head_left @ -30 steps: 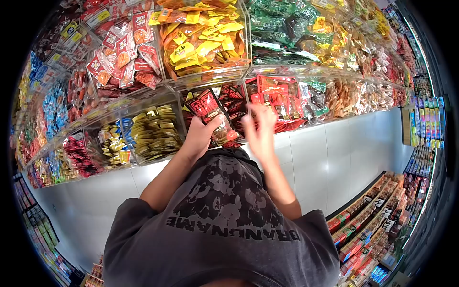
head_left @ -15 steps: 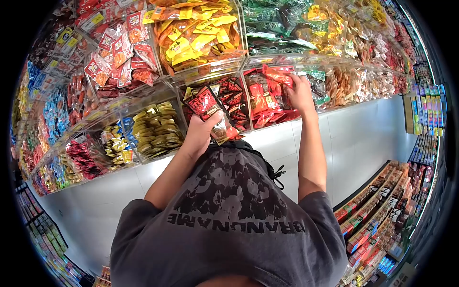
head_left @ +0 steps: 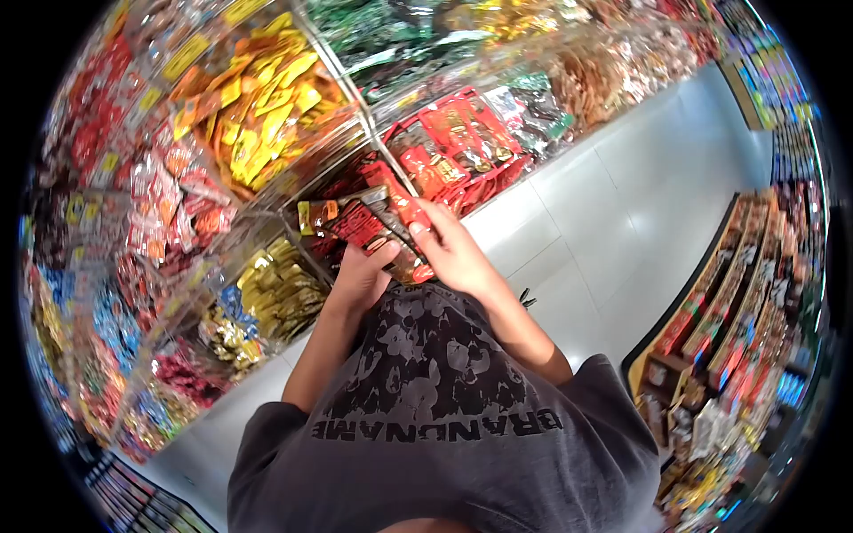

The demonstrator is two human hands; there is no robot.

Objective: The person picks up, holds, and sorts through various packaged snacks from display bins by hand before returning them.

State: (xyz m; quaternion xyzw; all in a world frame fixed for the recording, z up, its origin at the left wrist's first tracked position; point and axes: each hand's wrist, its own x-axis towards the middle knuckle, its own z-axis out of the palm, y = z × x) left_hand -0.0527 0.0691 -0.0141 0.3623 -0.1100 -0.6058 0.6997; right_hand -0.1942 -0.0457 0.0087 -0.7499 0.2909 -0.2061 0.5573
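Observation:
My left hand (head_left: pixel 362 275) is closed on a dark packet with red print (head_left: pixel 360 226), which is tilted above the front bins. Close beside it, my right hand (head_left: pixel 451 247) grips a narrow red packet (head_left: pixel 397 194) that points up and to the left. The two packets meet or overlap between my hands. Behind the red packet lies a bin of flat red packets (head_left: pixel 455 133). A small yellow and dark packet (head_left: pixel 313 216) shows just left of the dark one.
Yellow packets (head_left: pixel 275 98) fill a clear bin at the upper left. Gold packets (head_left: pixel 283 289) lie in a bin by my left forearm. Pale tiled floor (head_left: pixel 577 231) spans the right, with curved shelves of goods (head_left: pixel 711 293) beyond.
My right hand has come back from the red bin toward my left hand, bringing the red packet. The view has turned, so the bins now slant and more floor shows at the right.

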